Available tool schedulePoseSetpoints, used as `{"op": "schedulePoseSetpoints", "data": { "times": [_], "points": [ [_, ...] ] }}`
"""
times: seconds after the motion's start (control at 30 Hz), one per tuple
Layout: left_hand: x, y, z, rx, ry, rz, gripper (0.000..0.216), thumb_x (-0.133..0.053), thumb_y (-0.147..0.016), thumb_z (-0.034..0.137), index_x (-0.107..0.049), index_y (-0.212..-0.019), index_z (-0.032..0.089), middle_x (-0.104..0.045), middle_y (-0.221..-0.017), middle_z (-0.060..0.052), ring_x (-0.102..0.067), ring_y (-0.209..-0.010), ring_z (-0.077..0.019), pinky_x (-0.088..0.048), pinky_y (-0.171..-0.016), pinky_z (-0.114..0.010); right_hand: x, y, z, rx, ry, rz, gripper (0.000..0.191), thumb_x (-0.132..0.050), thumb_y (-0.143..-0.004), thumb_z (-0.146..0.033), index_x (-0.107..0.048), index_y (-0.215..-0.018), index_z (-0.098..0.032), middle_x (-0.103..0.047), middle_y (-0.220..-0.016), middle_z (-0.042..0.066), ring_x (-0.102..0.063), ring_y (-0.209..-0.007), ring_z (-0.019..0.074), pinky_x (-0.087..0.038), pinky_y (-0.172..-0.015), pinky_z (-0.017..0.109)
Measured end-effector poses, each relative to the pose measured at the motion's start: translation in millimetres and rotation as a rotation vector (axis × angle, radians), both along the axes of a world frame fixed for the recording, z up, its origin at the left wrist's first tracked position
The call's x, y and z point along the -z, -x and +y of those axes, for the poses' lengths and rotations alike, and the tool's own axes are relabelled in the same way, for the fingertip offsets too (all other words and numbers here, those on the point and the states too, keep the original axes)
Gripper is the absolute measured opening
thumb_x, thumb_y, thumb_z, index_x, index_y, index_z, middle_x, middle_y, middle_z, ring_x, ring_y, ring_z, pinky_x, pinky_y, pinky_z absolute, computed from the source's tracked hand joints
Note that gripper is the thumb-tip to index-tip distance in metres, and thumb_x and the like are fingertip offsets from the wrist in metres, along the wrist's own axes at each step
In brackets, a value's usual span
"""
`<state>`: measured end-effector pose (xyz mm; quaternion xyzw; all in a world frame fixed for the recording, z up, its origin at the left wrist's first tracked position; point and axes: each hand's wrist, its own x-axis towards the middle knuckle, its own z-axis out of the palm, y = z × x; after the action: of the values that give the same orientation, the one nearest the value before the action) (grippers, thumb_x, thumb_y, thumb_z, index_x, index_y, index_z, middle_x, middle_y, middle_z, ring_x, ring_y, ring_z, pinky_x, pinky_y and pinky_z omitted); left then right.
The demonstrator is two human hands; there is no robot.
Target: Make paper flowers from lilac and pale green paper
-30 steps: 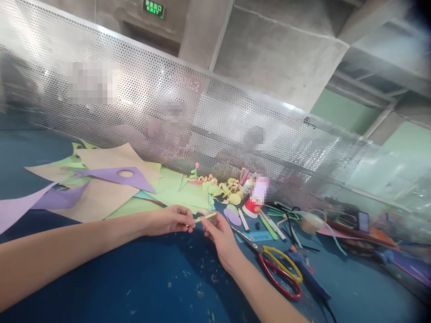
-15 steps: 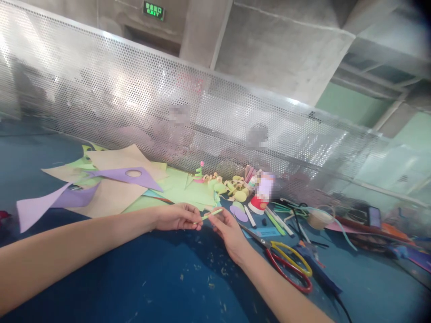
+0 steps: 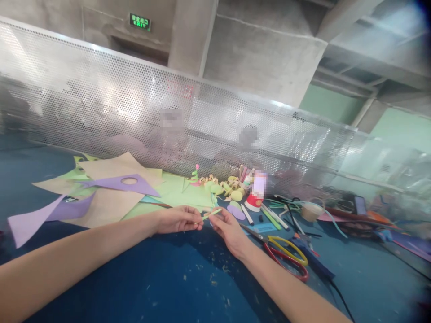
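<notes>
Above the blue table (image 3: 151,278), a thin light-green strip (image 3: 215,212) stretches between my two hands. My left hand (image 3: 182,219) pinches its left end between thumb and fingers. My right hand (image 3: 227,226) is closed on the other end, which sticks out past the fingertips. The strip's exact material is too small to tell. Scissors (image 3: 286,253) with one yellow and one red handle lie beside my right wrist, their blades partly hidden behind that hand.
Purple, beige and green sheets (image 3: 111,204) lie at the left. Curled yellow-green pieces (image 3: 232,188), a red and white cup (image 3: 254,202) and markers (image 3: 247,214) stand or lie behind my hands. A perforated metal screen (image 3: 134,107) closes off the back. Cords and a round tub (image 3: 311,211) are at the right.
The view has shifted a little, so the background sits slightly further left. Both hands keep their pinch on the strip, with barely any movement between them.
</notes>
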<state>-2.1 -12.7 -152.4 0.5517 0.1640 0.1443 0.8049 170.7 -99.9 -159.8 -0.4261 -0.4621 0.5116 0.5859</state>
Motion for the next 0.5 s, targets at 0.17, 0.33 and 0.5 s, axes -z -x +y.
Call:
{"op": "schedulePoseSetpoints", "data": {
  "times": [0.17, 0.33, 0.5],
  "points": [
    [1.0, -2.3, 1.9, 0.014, -0.033, 0.004, 0.014, -0.069, -0.066, 0.021, -0.061, -0.072, 0.011, -0.066, -0.075, -0.003, -0.060, -0.074, -0.0078, -0.043, -0.072, -0.015, 0.8, -2.4, 2.9, -0.016, -0.001, -0.020, 0.027, -0.070, -0.065, -0.032, -0.057, -0.085, -0.020, -0.054, -0.062, -0.006, -0.040, -0.053, 0.0058, -0.033, -0.054, 0.018],
    [3.8, -5.6, -0.7, -0.086, -0.072, -0.048, 0.016, -0.070, -0.066, 0.024, -0.061, -0.072, 0.012, -0.066, -0.076, -0.003, -0.060, -0.073, -0.0096, -0.043, -0.075, -0.020, -0.7, -0.1, 5.9, 0.033, 0.009, -0.080, 0.024, -0.066, -0.069, -0.036, -0.058, -0.084, -0.019, -0.057, -0.074, -0.002, -0.048, -0.066, 0.0097, -0.038, -0.061, 0.021],
    [6.3, -9.0, -3.8, -0.158, -0.189, -0.008, 0.018, -0.071, -0.064, 0.026, -0.061, -0.071, 0.012, -0.067, -0.070, -0.004, -0.059, -0.066, -0.0097, -0.043, -0.068, -0.022, -1.0, 2.3, 7.3, 0.063, -0.009, -0.341, 0.025, -0.061, -0.071, -0.040, -0.060, -0.072, -0.015, -0.057, -0.067, -0.001, -0.048, -0.063, 0.0115, -0.037, -0.060, 0.024]
  ]
}}
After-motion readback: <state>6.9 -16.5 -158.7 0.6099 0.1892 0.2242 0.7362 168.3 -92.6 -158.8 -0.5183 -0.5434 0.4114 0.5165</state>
